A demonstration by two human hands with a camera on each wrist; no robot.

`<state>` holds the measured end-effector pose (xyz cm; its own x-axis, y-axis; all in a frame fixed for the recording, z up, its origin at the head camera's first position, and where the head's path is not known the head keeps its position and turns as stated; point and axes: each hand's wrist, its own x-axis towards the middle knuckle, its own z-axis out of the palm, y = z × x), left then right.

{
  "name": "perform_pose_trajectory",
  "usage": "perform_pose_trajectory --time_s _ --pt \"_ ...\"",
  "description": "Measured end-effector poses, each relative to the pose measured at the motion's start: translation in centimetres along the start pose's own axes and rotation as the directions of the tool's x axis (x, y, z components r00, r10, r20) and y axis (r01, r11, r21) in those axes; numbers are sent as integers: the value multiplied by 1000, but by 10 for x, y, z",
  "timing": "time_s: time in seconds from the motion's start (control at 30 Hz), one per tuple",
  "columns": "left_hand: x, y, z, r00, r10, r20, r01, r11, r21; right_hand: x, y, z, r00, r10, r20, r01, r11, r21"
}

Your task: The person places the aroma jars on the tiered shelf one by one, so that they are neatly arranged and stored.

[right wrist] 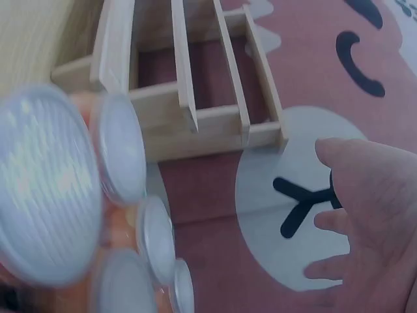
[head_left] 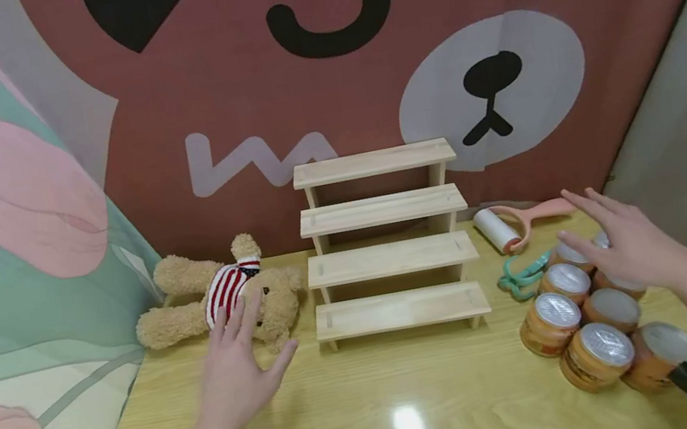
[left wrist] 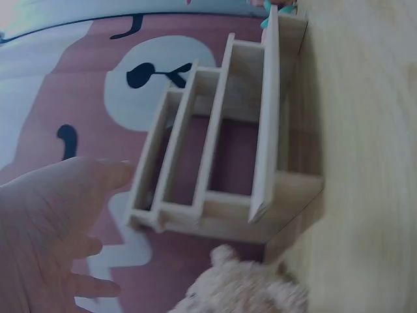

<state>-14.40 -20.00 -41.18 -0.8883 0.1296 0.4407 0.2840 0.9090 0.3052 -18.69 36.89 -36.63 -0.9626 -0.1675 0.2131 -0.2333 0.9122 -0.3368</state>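
My left hand hovers with spread fingers in front of a teddy bear in a striped shirt, which lies on its side. Over at the right, my right hand hangs open above a cluster of several orange cans with silvery lids. Neither hand holds anything. Between them stands a pale wooden four-step rack with bare shelves. The left wrist view shows the rack past my thumb, with the bear's fuzzy head below. Can lids loom close in the right wrist view.
A lint roller with a pink handle lies behind the cans, beside teal-handled scissors. The wooden table runs back to a wall cloth printed with a bear face. A pale wall borders the right side.
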Motion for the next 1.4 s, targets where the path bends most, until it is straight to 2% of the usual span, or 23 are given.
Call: perform_pose_trajectory --time_s 0.13,0.23,0.33,0.47,0.63,0.73,0.93,1.0,1.07,1.2,1.4 --pt "0 5 22 1000 -7 16 9 988 -152 15 7 -7 995 38 92 -35 999 -35" --pt "2 8 39 1000 2 25 4 968 -253 22 14 -11 986 79 147 -70 995 -68" --pt "4 12 54 998 21 55 -1 944 -330 26 21 -13 977 87 193 -67 992 -107" --pt "7 15 71 993 14 119 29 937 -348 30 31 -12 962 33 272 1 992 -124" --pt "10 20 88 985 6 175 59 930 -362 36 39 -6 925 -58 376 116 984 -135" --pt "12 21 98 990 -1 144 56 921 -384 40 42 0 905 -78 418 147 980 -135" --pt "16 21 113 995 -76 71 98 910 -402 48 50 6 893 -73 445 142 982 -123" --pt "17 21 116 993 -100 69 119 904 -410 51 52 7 885 -80 459 148 982 -113" --pt "17 20 120 992 -113 55 126 904 -408 54 53 9 884 -97 457 165 980 -110" --pt "16 20 123 988 -146 58 157 894 -419 59 56 15 904 -132 406 201 971 -131" --pt "18 20 124 980 -177 94 201 856 -477 59 55 17 925 -155 346 222 962 -161"
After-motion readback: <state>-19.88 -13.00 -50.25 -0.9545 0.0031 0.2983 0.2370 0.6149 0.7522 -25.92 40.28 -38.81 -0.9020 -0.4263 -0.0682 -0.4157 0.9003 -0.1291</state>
